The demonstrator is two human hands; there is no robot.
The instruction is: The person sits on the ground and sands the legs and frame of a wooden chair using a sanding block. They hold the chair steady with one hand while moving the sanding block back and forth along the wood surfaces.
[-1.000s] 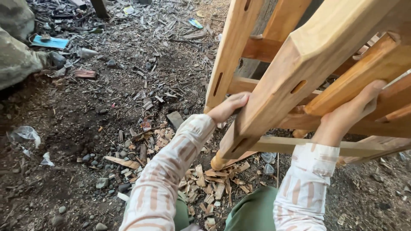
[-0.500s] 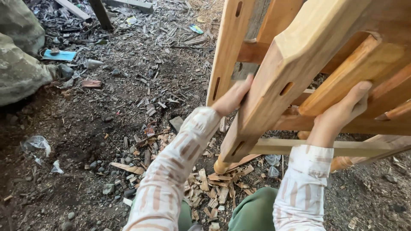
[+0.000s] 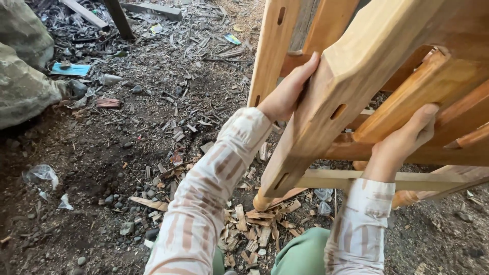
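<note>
A large wooden furniture frame (image 3: 367, 66) of light and orange-brown timber, with mortise slots, stands tilted on the dirt. My left hand (image 3: 288, 91) grips the edge of its thick slanted leg, fingers wrapped behind the wood. My right hand (image 3: 402, 145) holds an orange-brown rail lower on the frame, fingers curled over it. Both arms wear striped cream sleeves. The leg's foot (image 3: 265, 201) rests among wood chips.
Wood chips and shavings (image 3: 249, 229) litter the dirt floor. Grey rocks (image 3: 23, 86) lie at the left, with a blue face mask (image 3: 71, 70) and a clear plastic scrap (image 3: 41, 174). Dark planks (image 3: 119, 18) lie at the top. My green trousers (image 3: 300, 254) show below.
My left hand has slid up the slanted leg from near its lower part. The frame has come closer and more upright. My right hand has shifted slightly along the rail.
</note>
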